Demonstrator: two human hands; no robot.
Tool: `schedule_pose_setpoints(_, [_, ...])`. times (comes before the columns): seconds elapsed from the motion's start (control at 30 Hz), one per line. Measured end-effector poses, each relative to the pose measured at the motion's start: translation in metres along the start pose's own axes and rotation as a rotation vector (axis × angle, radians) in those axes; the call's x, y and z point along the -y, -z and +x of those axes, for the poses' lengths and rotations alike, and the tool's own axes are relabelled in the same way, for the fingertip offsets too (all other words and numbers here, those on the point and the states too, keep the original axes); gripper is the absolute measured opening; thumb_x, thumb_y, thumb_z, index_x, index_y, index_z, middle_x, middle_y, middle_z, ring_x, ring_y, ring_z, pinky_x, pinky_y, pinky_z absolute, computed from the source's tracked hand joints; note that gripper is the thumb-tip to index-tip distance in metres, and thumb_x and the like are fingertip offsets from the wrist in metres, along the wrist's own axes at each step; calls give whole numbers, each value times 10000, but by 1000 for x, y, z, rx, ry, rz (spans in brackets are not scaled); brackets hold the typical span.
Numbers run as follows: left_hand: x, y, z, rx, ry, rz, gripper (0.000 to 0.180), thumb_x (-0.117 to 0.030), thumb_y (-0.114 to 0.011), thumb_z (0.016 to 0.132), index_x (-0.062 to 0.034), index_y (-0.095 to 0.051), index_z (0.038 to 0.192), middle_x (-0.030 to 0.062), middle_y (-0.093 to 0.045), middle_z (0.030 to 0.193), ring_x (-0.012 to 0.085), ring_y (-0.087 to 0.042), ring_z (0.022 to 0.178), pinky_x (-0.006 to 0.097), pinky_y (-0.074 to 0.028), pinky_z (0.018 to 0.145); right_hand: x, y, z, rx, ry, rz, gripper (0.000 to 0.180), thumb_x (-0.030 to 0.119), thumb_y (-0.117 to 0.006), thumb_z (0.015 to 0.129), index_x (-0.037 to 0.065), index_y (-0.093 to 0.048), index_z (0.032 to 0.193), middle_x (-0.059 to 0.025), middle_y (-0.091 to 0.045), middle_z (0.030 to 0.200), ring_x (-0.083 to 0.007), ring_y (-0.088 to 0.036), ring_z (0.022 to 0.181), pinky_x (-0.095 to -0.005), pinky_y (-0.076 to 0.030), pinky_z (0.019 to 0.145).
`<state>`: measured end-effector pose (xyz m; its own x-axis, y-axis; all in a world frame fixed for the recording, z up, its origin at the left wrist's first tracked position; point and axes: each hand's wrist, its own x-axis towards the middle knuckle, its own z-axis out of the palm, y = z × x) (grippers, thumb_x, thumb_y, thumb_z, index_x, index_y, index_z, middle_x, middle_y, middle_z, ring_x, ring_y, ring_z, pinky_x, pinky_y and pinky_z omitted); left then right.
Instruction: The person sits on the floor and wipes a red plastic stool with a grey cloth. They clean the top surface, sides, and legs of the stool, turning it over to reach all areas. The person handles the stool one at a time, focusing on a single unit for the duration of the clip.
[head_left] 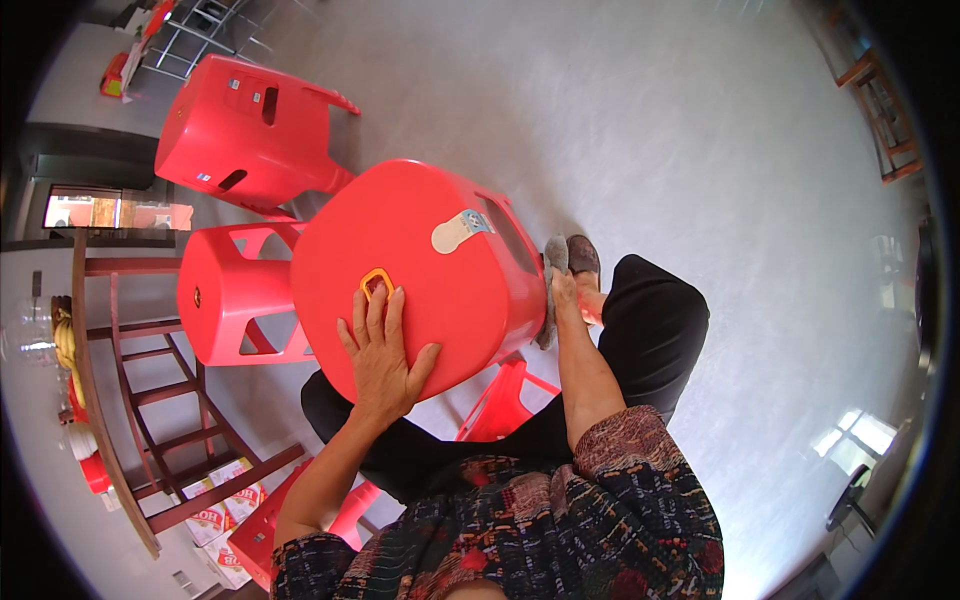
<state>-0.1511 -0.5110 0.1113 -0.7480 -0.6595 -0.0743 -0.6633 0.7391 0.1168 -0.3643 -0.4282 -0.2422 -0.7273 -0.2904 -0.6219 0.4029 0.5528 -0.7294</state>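
Note:
A large red plastic stool [440,300] stands before my knees, its rounded square seat facing up at me. A pale sticker [456,233] and an orange-rimmed emblem [376,282] mark the seat. My left hand [380,355] lies flat on the seat, fingers spread, fingertips at the emblem. At the stool's right side, my right hand [565,287] holds a grey cloth [552,258] against the side wall. The fingers of that hand are mostly hidden. Just beyond it shows my foot in a brown slipper [583,254].
Another red stool [250,130] lies tipped at the upper left, with a smaller red stool [225,290] below it. More red plastic [500,400] shows under my legs. Along the left stands a dark wooden rack [160,390] beside printed cartons [225,505]. A wooden chair [880,110] is far right.

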Motion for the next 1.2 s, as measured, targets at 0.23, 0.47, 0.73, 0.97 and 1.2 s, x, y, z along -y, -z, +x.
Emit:
schedule_pose_setpoints(0.23, [-1,5,0,32,4,5,786,-449,-547,837,-37,-282,1451,176,-210,1528,367,-116,1431,569,-14,1108,44,-1,-12,289,139,198,501,306,-508,876,-2,-533,1270,-169,-606,1144,-284,-554,1044,-359,-421,914])
schedule_pose_setpoints(0.47, [3,7,1,41,-40,-36,785,-535,-499,868,-31,-307,1438,194,-234,1512,398,-122,1421,615,-13,1081,101,-32,27,425,311,105,475,338,-442,868,28,-572,1204,-263,-614,1126,-439,-543,1100,-454,-408,921])
schedule_pose_setpoints(0.73, [6,13,-1,83,-42,-48,797,-557,-502,864,-29,-323,1434,200,-223,1514,404,-111,1422,610,17,1083,232,-52,22,771,304,39,363,267,-447,898,12,-618,1093,-92,-627,1045,-184,-549,965,-311,-432,831])
schedule_pose_setpoints(0.97, [6,11,-2,77,-34,-44,804,-526,-546,850,-56,-299,1452,186,-208,1522,396,-90,1428,596,24,1095,326,-26,-48,1099,319,73,373,247,-463,877,75,-617,1170,-55,-616,1114,-136,-551,996,-273,-432,876])
schedule_pose_setpoints(1.2, [5,9,-2,-74,-23,-143,840,-542,-572,839,-63,-274,1461,209,-200,1511,396,-102,1422,601,-3,1097,370,-16,-134,656,1275,-762,421,250,-525,879,121,-558,1279,-131,-454,1393,-265,-404,1303,-379,-370,1033])
